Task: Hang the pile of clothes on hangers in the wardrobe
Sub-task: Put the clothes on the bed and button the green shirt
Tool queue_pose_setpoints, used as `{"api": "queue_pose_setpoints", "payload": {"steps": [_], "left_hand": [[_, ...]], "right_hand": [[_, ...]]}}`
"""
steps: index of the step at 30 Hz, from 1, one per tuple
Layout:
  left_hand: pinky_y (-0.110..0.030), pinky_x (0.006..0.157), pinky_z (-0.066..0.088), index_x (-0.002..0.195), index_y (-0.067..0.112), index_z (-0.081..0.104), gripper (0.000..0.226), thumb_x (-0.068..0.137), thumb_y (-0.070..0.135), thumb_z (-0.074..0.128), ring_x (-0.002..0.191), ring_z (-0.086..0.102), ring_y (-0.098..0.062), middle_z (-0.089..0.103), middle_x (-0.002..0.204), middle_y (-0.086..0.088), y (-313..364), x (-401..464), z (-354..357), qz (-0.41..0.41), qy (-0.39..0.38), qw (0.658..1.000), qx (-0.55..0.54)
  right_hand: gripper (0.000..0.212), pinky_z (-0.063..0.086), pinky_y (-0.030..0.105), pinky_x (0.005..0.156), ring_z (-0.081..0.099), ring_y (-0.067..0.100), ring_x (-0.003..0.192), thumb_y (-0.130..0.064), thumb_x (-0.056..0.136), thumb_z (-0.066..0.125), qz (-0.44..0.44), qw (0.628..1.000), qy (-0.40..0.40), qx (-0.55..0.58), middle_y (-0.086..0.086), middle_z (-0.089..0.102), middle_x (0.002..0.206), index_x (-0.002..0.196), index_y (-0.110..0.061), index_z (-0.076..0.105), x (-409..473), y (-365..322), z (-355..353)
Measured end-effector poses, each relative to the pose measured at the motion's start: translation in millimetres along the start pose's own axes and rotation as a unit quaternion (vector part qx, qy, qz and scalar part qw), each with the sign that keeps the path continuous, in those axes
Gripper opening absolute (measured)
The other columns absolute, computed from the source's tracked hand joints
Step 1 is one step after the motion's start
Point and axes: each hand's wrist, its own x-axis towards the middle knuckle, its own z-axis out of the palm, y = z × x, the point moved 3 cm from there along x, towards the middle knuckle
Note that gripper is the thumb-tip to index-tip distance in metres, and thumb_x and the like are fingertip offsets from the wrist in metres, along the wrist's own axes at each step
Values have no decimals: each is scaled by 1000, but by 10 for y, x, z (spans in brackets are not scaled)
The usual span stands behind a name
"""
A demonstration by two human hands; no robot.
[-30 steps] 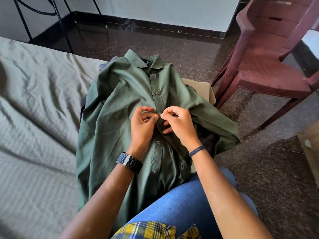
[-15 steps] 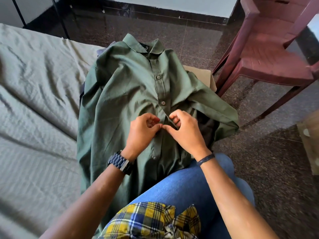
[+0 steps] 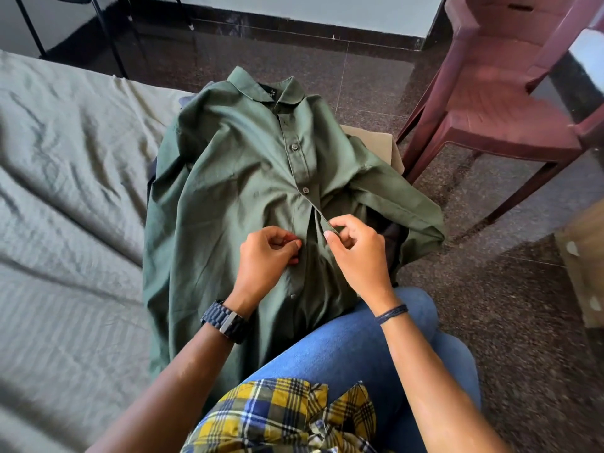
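Just now the green shirt (image 3: 228,197) lies front-up on the bed (image 3: 65,191) edge, over other clothes, collar away from the person and its button strip running lengthwise from collar toward the lap. Both hands work midway down that strip: the right hand (image 3: 356,253) pinches the placket edge between thumb and forefinger, while the left hand (image 3: 266,256) has its fingers curled on the facing cloth just beside it, seemingly gripping it. Likely the next button comes undone here; a maroon chair (image 3: 496,103) stands well apart, right.
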Motion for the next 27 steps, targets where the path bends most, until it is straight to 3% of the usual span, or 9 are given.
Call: {"api": "queue_pose_setpoints", "payload": {"steps": [4,8,10,14,27], "left_hand": [[-22,63,57,77,7,66,11,83,-3,68,54,63,-11,66,62,-4,53,-63,-31,-21,-17,994,-107],[-20,60,55,79,6,66,13,84,-6,65,53,60,-9,64,57,1,117,-121,-2,-35,-39,988,-146],[-20,60,55,80,5,66,13,84,-7,64,54,61,-10,64,58,0,126,-143,13,-49,-47,983,-173],[-17,60,55,82,3,65,11,86,-6,61,55,62,-9,64,66,-6,125,-190,29,-70,-53,972,-220],[-21,63,56,82,6,66,12,86,-4,62,64,64,-14,67,67,-5,89,-241,104,-61,-32,973,-221]], "right_hand": [[7,49,21,69,60,4,67,-11,84,68,-2,1000,17,0,-7,66,74,90,-13,71,-35,-21,26],[15,47,10,70,62,-7,71,-4,84,68,106,980,1,170,-8,68,81,97,-10,71,-25,-24,4],[18,47,9,70,61,-8,70,1,83,67,117,972,-9,203,-6,67,81,95,-12,68,-30,-50,-10],[23,47,9,71,61,-8,70,6,82,65,117,973,-49,193,-7,65,81,98,-11,68,-64,-71,36],[25,50,12,68,64,-1,70,-1,79,71,57,990,-32,129,-12,67,79,92,-22,63,-184,-175,107]]}}
